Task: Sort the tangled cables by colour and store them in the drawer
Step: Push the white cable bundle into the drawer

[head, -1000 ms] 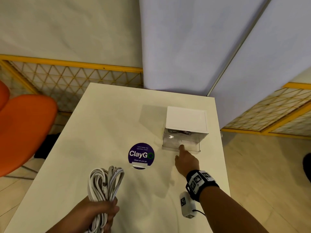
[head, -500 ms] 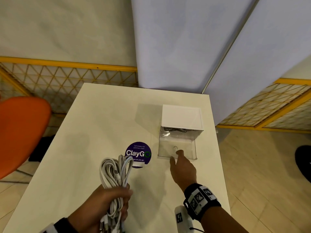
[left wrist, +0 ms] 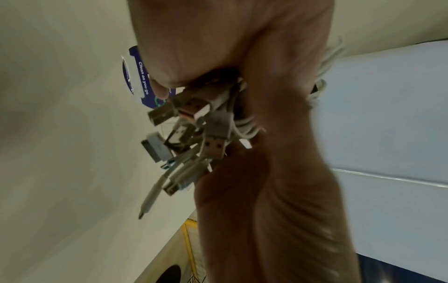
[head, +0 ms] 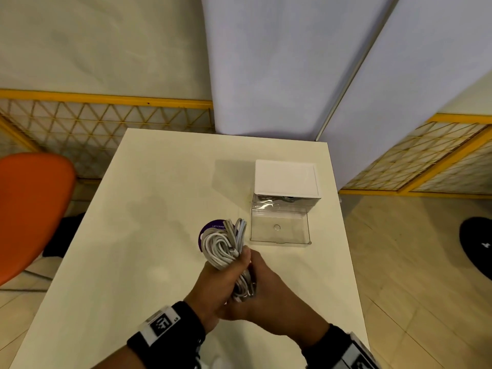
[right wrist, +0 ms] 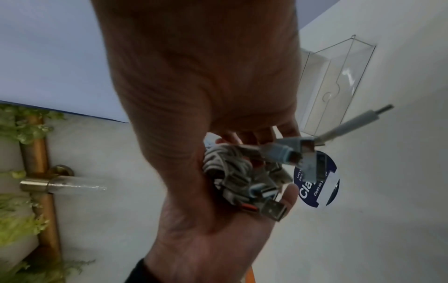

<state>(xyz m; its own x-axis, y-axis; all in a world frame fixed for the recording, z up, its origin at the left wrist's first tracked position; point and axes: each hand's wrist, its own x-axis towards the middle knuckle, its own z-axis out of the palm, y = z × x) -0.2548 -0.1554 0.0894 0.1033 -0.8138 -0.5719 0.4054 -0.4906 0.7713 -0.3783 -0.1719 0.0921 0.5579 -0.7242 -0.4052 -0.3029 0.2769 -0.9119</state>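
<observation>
A bundle of white cables (head: 221, 246) is gripped in my left hand (head: 226, 272) above the table's middle. My right hand (head: 263, 278) closes round the bundle's lower end from the right. Several USB plugs (left wrist: 194, 114) hang out below the left hand's fingers (left wrist: 160, 90). In the right wrist view the cables (right wrist: 230, 166) sit between my right hand (right wrist: 206, 76) and left hand (right wrist: 218, 239). The white drawer unit (head: 286, 177) stands at the far right. Its clear lower drawer (head: 279, 230) is pulled out and bare. Dark cables (head: 274, 199) show in the upper drawer.
A round purple sticker (head: 210, 230) lies on the white table (head: 149, 209) just behind the bundle. An orange chair (head: 29, 209) stands at the left. Pale screen panels (head: 266, 75) rise behind the table. The table's right edge runs close beside the drawer unit.
My right hand left the drawer front, which now stands pulled out, and came back to the bundle. My left hand carried the cables rightward and forward to meet it.
</observation>
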